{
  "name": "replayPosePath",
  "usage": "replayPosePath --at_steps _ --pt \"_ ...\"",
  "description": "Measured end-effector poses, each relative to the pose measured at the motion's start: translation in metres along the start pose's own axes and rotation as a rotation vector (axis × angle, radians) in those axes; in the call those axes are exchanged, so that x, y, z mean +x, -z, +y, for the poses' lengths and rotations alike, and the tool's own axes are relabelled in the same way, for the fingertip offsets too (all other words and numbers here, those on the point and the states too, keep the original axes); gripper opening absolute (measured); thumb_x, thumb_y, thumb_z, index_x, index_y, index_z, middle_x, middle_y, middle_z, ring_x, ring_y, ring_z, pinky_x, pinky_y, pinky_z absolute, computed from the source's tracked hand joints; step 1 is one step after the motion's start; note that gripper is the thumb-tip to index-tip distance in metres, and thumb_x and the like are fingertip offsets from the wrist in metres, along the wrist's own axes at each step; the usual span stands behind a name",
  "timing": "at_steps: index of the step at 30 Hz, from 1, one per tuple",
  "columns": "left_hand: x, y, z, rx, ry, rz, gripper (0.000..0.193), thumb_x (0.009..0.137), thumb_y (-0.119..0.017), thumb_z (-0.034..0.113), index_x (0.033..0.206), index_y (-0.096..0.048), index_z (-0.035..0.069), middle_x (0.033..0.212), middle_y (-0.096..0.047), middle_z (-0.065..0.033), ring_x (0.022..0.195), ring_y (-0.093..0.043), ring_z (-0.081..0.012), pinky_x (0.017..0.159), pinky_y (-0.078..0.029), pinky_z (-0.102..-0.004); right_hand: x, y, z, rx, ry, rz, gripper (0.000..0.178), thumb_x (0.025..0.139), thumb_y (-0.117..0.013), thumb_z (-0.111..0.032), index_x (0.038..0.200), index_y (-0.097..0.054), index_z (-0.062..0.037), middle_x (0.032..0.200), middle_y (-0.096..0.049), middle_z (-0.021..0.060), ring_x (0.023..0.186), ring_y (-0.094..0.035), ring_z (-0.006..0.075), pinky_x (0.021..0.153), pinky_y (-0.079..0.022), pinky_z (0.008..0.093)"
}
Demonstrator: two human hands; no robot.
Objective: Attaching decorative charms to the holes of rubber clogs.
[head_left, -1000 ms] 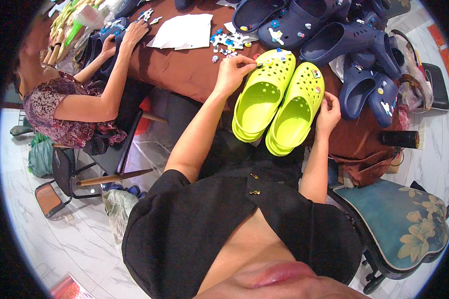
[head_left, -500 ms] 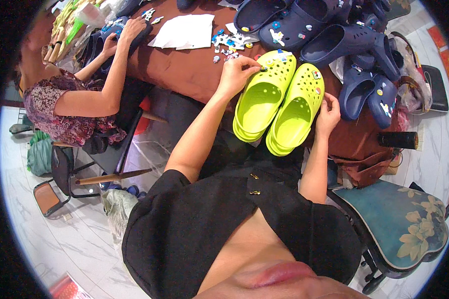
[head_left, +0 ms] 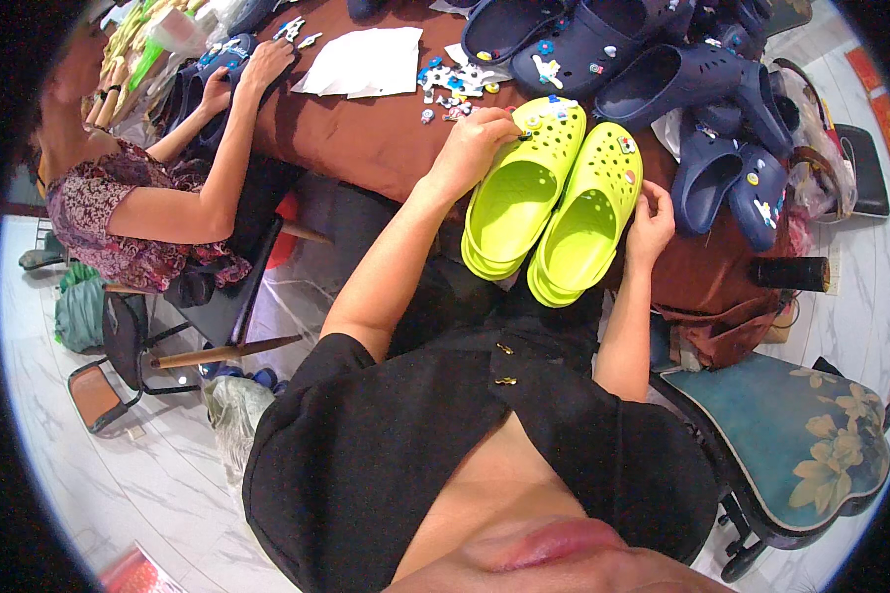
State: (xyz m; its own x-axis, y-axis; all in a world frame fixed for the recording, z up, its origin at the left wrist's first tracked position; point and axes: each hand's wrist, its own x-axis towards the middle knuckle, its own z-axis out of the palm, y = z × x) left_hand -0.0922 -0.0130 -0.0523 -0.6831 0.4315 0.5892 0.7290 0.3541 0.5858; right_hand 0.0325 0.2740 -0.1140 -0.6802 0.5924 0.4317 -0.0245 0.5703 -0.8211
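Closely, hands [head_left: 473, 150] [head_left: 653, 223] flank clogs' [head_left: 516, 205] edges

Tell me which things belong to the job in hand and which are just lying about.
Likely in use:
green clogs, at left hand and right hand
loose charms
navy clogs

Apparently lying about:
green bag
pale bag
flowered chair

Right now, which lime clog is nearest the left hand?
Left lime clog, the left hand beside its toe; the right lime clog is by the right hand.
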Motion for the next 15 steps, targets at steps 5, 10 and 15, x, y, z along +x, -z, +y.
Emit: replayPosePath --at_steps 5,10,15 --pt "-0.001 0.002 -0.004 0.076 -0.152 -0.026 0.02 0.074 -0.069 0.0 0.094 -0.07 0.002 0.102 -0.069 -0.0145 0.092 -0.068 -0.032 0.079 -0.056 -0.0376 0.001 0.0 -0.005 0.132 -0.028 -0.002 0.019 0.089 -0.062 -0.001 0.106 -0.069 -0.0029 0.102 -0.068 0.0075 0.088 -0.065 0.0183 0.076 -0.051 0.0294" --pt "-0.004 0.0 -0.006 0.077 -0.135 0.009 0.016 0.075 -0.07 0.004 0.091 -0.069 0.003 0.099 -0.067 -0.0114 0.092 -0.065 -0.0308 0.079 -0.054 -0.04 0.01 0.015 -0.062 0.094 0.038 0.139 0.021 0.09 -0.06 0.001 0.108 -0.069 -0.0032 0.107 -0.066 0.0084 0.095 -0.064 0.0185 0.084 -0.051 0.0297" --pt "-0.006 -0.002 -0.007 0.035 -0.166 0.027 0.017 0.075 -0.071 0.002 0.092 -0.069 0.003 0.098 -0.068 -0.0118 0.09 -0.066 -0.0308 0.078 -0.055 -0.039 0.019 0.005 -0.141 -0.271 0.566 -0.36 0.046 0.08 -0.075 -0.018 0.123 -0.064 -0.0069 0.122 -0.06 0.0134 0.119 -0.052 0.0301 0.1 -0.043 0.0426"
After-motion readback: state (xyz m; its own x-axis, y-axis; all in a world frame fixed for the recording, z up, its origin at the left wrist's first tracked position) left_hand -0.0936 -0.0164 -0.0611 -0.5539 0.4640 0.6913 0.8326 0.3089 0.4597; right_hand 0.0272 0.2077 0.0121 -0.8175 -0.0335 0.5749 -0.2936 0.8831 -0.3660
